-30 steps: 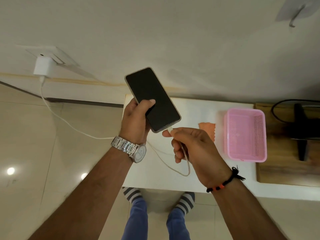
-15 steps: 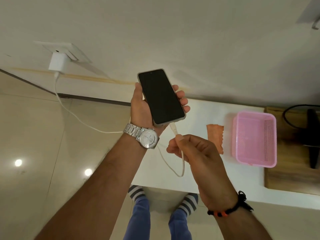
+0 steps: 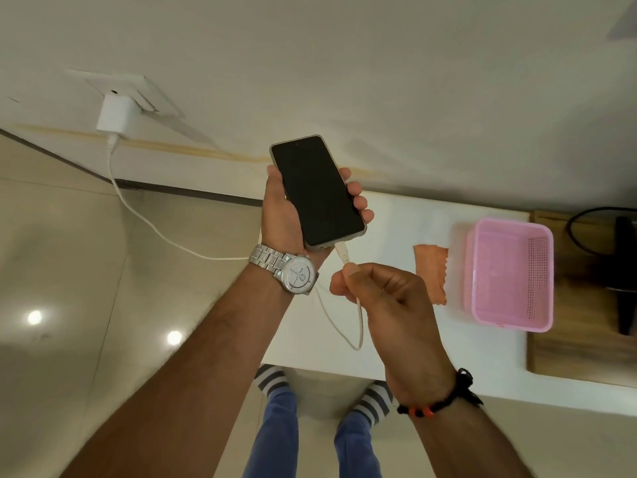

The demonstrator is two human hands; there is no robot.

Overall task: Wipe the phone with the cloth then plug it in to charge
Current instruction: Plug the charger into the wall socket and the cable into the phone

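Note:
My left hand [image 3: 281, 215] grips a black-screened phone [image 3: 317, 191] upright above the white table [image 3: 396, 339], fingers curled round its right edge. The screen is dark. A white charging cable [image 3: 360, 319] has its plug in the phone's bottom port. My right hand [image 3: 386, 294] pinches the cable just below the plug. The cable runs left to a white charger [image 3: 115, 115] seated in the wall socket [image 3: 127, 89]. The orange cloth [image 3: 431, 270] lies flat on the table, right of my right hand.
A pink plastic basket [image 3: 510, 274] stands on the table beside the cloth. At the far right a wooden board [image 3: 579, 339] carries a black device and black cord. Tiled floor lies to the left; my feet show below the table edge.
The plug has gone into the phone's port. My left hand turned the phone more upright, fingers now wrapped round its edge. My right hand slid down the cable.

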